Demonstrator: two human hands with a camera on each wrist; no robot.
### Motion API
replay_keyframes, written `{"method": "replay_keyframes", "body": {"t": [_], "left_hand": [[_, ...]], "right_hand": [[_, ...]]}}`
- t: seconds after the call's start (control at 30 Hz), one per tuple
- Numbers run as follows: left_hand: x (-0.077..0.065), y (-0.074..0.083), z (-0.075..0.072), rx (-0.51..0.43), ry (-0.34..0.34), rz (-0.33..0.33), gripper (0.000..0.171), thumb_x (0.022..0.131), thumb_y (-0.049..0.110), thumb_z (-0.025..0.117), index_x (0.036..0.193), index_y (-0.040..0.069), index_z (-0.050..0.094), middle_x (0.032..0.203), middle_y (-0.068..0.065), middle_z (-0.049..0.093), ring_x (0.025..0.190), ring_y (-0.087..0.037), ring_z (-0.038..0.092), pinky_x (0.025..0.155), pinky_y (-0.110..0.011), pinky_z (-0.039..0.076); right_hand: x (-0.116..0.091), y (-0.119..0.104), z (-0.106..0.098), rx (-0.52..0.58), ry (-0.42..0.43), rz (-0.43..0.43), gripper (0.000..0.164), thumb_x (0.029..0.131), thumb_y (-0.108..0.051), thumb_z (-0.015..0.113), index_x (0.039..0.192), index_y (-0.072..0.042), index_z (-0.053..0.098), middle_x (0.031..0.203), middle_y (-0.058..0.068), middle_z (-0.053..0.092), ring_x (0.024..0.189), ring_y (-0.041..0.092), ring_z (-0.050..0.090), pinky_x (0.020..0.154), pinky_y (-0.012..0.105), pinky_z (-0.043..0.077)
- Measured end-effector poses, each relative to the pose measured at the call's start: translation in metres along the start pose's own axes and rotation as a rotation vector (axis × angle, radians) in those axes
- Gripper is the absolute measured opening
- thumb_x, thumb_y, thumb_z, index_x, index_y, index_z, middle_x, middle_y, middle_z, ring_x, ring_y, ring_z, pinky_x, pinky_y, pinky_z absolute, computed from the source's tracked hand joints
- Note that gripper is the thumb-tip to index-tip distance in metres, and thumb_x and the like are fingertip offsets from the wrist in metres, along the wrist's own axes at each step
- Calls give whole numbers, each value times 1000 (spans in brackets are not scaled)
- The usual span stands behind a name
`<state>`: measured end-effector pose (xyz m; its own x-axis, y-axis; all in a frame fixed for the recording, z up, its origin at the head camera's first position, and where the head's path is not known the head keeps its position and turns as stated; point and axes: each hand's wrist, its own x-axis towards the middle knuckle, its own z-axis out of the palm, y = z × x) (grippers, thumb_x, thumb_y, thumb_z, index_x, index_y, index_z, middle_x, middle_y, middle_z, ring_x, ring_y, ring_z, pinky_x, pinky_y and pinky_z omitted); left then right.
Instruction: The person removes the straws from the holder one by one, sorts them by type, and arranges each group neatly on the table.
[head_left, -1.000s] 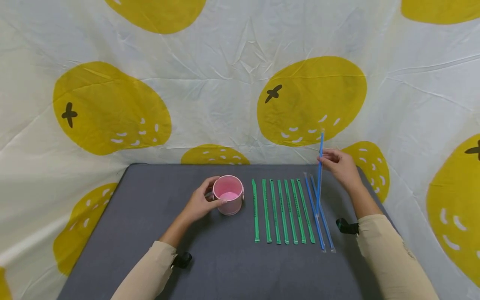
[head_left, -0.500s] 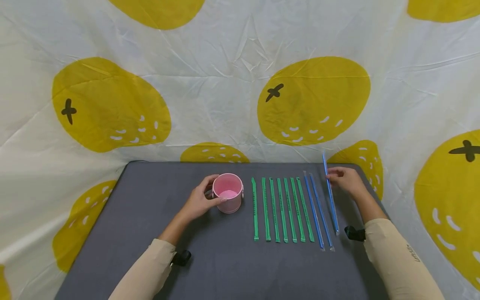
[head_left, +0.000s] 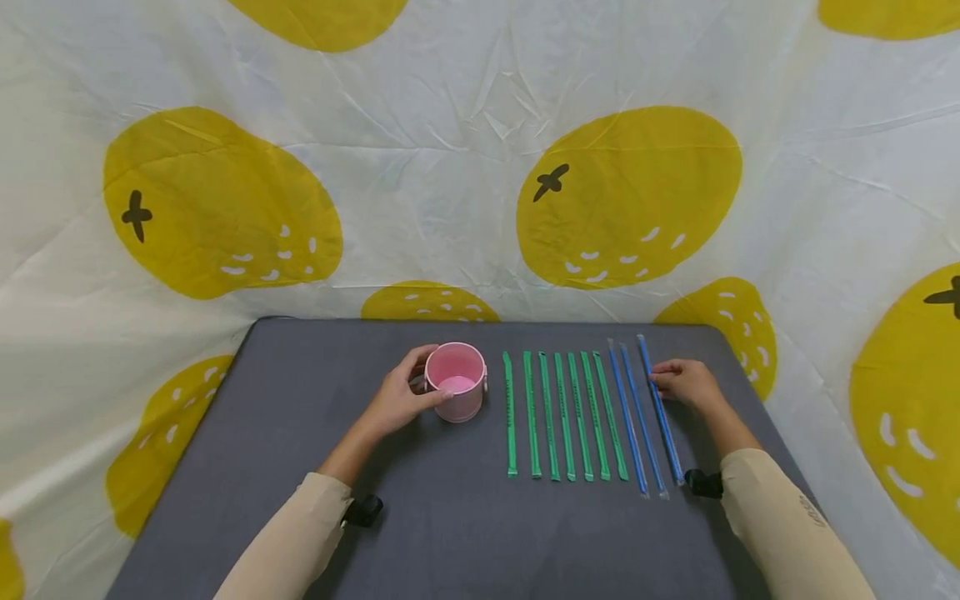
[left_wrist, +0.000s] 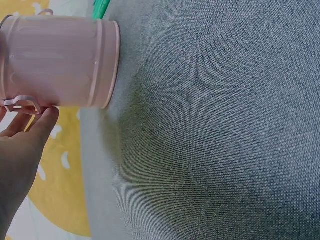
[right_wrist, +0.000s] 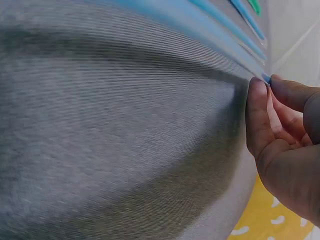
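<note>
A small pink bucket [head_left: 461, 406] stands upright on the dark grey table. My left hand [head_left: 397, 402] grips its left side, thumb in front and fingers behind. In the left wrist view, the bucket [left_wrist: 55, 60] has its base on the cloth and a fingertip beneath its handle lug. At the right, my right hand [head_left: 692, 385] pinches a blue plastic-wrapped straw [head_left: 663, 421] between thumb and fingers. It lies at or just above the table; the exact gap cannot be told. Two more wrapped blue straws [head_left: 628, 410] lie to its left, roughly parallel.
Several green paper-wrapped straws [head_left: 558, 417] lie side by side between the bucket and the blue straws. A white cloth [head_left: 427, 217] with yellow fruit prints hangs behind the table's far edge [head_left: 337, 319].
My right hand has lifted the blue straw off the two others, moved it right, and lowered it beside them. My left hand stays on the bucket.
</note>
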<state>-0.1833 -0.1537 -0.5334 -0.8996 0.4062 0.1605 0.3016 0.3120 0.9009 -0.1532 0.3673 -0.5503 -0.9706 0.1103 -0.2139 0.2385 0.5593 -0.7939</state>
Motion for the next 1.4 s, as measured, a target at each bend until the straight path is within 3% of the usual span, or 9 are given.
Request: {"method": "replay_keyframes", "body": {"t": [0.4,0.97,1.4], "left_hand": [[-1,2,1,-18,0,-6,79,84,22,88,151,21,45,143,-9,58,135,-34,57,110,-51,49],[-1,-1,0,-26,5,-12,77,85,24,87,150,23,46,145,-11,57,135,-37,56,111,-55,48],[-1,-2,1,-21,13,-8,79,84,25,88,150,24,46,143,-8,58,134,-36,57,110,-53,49]], "right_hand": [[-3,-6,11,-125,84,36,33,101,-13,65,119,14,63,107,28,71,73,10,70,67,27,63],[-1,-12,15,-244,85,20,21,99,-9,66,105,11,68,99,28,70,69,17,71,65,35,63],[-4,-10,14,-244,75,20,19,99,-8,66,103,11,67,88,20,71,68,16,69,65,35,64]]}}
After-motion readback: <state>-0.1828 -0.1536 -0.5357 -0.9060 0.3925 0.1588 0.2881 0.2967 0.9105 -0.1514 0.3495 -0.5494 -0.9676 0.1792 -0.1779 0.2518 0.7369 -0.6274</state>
